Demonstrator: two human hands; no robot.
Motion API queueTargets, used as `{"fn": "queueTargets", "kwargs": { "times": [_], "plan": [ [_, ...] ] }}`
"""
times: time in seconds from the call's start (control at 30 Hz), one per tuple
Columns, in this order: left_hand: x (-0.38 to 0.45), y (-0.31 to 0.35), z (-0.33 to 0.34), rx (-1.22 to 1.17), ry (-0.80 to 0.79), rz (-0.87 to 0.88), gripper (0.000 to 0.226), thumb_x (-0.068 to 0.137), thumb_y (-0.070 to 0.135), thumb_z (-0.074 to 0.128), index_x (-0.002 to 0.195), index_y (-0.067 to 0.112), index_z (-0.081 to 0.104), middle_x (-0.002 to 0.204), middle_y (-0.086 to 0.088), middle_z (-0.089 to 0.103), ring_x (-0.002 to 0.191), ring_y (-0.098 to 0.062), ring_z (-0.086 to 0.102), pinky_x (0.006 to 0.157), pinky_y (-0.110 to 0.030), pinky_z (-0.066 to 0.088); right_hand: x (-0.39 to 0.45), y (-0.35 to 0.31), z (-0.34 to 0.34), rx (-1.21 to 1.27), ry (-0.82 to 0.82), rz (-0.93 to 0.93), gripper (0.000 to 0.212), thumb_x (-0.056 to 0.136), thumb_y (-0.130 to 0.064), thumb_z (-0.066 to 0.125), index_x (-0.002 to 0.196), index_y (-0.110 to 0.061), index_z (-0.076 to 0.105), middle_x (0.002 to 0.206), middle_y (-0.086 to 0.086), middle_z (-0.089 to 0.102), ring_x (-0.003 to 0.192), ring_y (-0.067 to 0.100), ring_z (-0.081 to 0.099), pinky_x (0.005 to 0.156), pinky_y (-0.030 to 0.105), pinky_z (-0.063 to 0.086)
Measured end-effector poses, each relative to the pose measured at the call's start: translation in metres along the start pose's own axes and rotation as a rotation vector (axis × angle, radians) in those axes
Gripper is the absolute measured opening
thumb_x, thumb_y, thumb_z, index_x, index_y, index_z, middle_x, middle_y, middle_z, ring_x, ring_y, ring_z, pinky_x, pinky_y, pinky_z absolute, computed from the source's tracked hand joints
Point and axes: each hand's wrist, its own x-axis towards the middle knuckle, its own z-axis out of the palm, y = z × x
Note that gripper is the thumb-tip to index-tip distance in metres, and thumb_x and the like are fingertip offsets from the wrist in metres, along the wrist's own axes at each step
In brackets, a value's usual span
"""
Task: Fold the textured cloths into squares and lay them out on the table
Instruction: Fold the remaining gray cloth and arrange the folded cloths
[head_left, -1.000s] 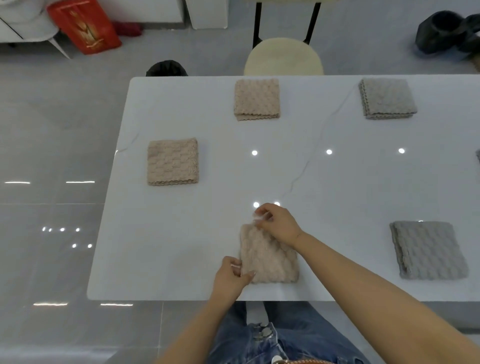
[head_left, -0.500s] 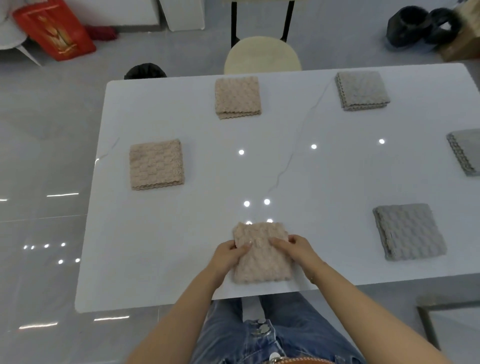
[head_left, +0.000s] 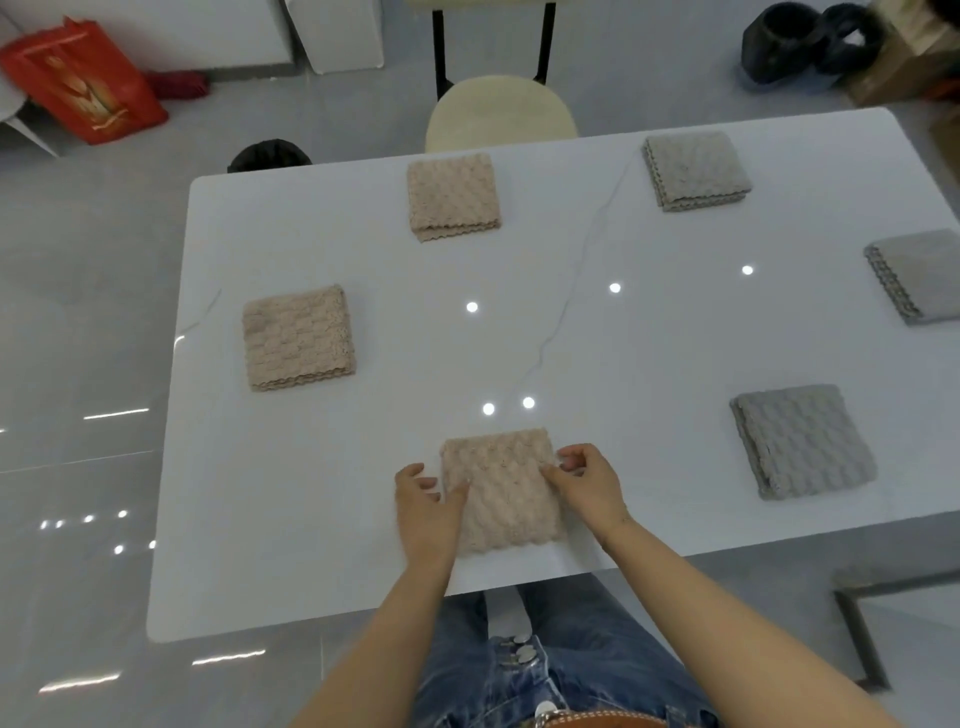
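A folded beige textured cloth (head_left: 501, 491) lies square on the white table (head_left: 322, 519) near its front edge. My left hand (head_left: 423, 506) is at the cloth's left edge, thumb on top and fingers curled against the side. My right hand (head_left: 589, 480) pinches the right edge near the far corner, thumb on the cloth. Two more folded beige cloths lie at the left (head_left: 297, 338) and the far middle (head_left: 453, 196). Three folded grey cloths lie at the far right (head_left: 696, 170), the right edge (head_left: 917, 275) and the near right (head_left: 802, 440).
A round cream stool (head_left: 501, 111) stands behind the table, with a black bin (head_left: 270, 155) to its left. A red bag (head_left: 85, 78) and dark objects (head_left: 810, 41) sit on the floor beyond. A metal frame (head_left: 862, 639) is at the lower right.
My right hand came back from the cloth's far corner to its right edge, and my left hand moved up along the left edge. The view shifted so more of the table's right side shows.
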Motion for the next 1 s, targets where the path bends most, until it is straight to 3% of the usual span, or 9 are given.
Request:
{"fn": "queueTargets", "kwargs": {
  "times": [0.07, 0.2, 0.37, 0.67, 0.8, 0.9, 1.0],
  "plan": [
    [-0.002, -0.005, -0.004, 0.039, 0.018, -0.001, 0.05, 0.079, 0.028, 0.075, 0.118, 0.013, 0.046, 0.104, -0.003, 0.057, 0.091, -0.016, 0.056, 0.064, -0.019, 0.041, -0.006, 0.007, -0.001, -0.044, -0.003, -0.012, 0.021, 0.083, -0.025, 0.069, 0.099, -0.016, 0.058, 0.09, -0.003, 0.057, 0.079, 0.006, 0.053, 0.069, 0.016, 0.041],
    [-0.009, -0.018, -0.012, 0.094, -0.127, -0.062, 0.03, 0.082, 0.029, 0.072, 0.101, 0.014, 0.054, 0.087, 0.004, 0.059, 0.077, -0.008, 0.055, 0.06, -0.014, 0.039, -0.018, 0.026, -0.003, -0.071, -0.085, 0.041, 0.018, 0.084, -0.027, 0.07, 0.087, -0.012, 0.061, 0.081, -0.002, 0.061, 0.072, 0.007, 0.054, 0.061, 0.013, 0.039],
    [-0.01, -0.031, -0.014, 0.144, -0.183, -0.042, 0.019, 0.086, 0.029, 0.068, 0.089, 0.013, 0.059, 0.084, -0.002, 0.063, 0.075, -0.01, 0.057, 0.064, -0.018, 0.043, -0.025, 0.034, -0.007, 0.027, -0.161, 0.049, 0.02, 0.084, -0.021, 0.07, 0.085, -0.001, 0.065, 0.077, 0.003, 0.062, 0.069, 0.01, 0.055, 0.063, 0.014, 0.043],
    [-0.011, -0.033, -0.01, 0.137, -0.145, -0.03, 0.02, 0.087, 0.023, 0.067, 0.098, 0.012, 0.054, 0.083, 0.001, 0.059, 0.076, -0.012, 0.056, 0.056, -0.011, 0.038, -0.025, 0.04, -0.001, -0.016, -0.057, 0.025, 0.014, 0.083, -0.02, 0.072, 0.078, -0.011, 0.062, 0.076, 0.001, 0.062, 0.074, 0.015, 0.056, 0.062, 0.015, 0.042],
    [-0.011, -0.025, -0.008, 0.094, -0.087, 0.04, 0.038, 0.084, 0.023, 0.07, 0.111, 0.019, 0.043, 0.095, 0.004, 0.053, 0.08, -0.006, 0.053, 0.058, -0.011, 0.038, -0.021, 0.032, 0.0, -0.028, -0.022, -0.013, 0.016, 0.082, -0.023, 0.072, 0.087, -0.014, 0.06, 0.082, -0.001, 0.06, 0.073, 0.008, 0.053, 0.063, 0.013, 0.041],
    [-0.005, -0.019, -0.004, 0.034, -0.088, -0.002, 0.029, 0.089, 0.028, 0.064, 0.112, 0.019, 0.049, 0.099, 0.002, 0.058, 0.085, -0.009, 0.056, 0.062, -0.013, 0.041, -0.016, 0.03, 0.0, -0.022, -0.013, -0.024, 0.023, 0.084, -0.024, 0.071, 0.1, -0.013, 0.058, 0.086, -0.001, 0.057, 0.075, 0.006, 0.052, 0.066, 0.013, 0.041],
    [-0.001, -0.016, 0.002, 0.057, -0.105, 0.003, 0.017, 0.093, 0.031, 0.057, 0.103, 0.017, 0.058, 0.09, 0.003, 0.061, 0.08, -0.009, 0.056, 0.064, -0.014, 0.042, -0.009, 0.026, 0.002, -0.011, -0.039, 0.018, 0.024, 0.084, -0.026, 0.069, 0.1, -0.012, 0.059, 0.085, -0.001, 0.058, 0.077, 0.01, 0.054, 0.069, 0.015, 0.043]
  ]
}}
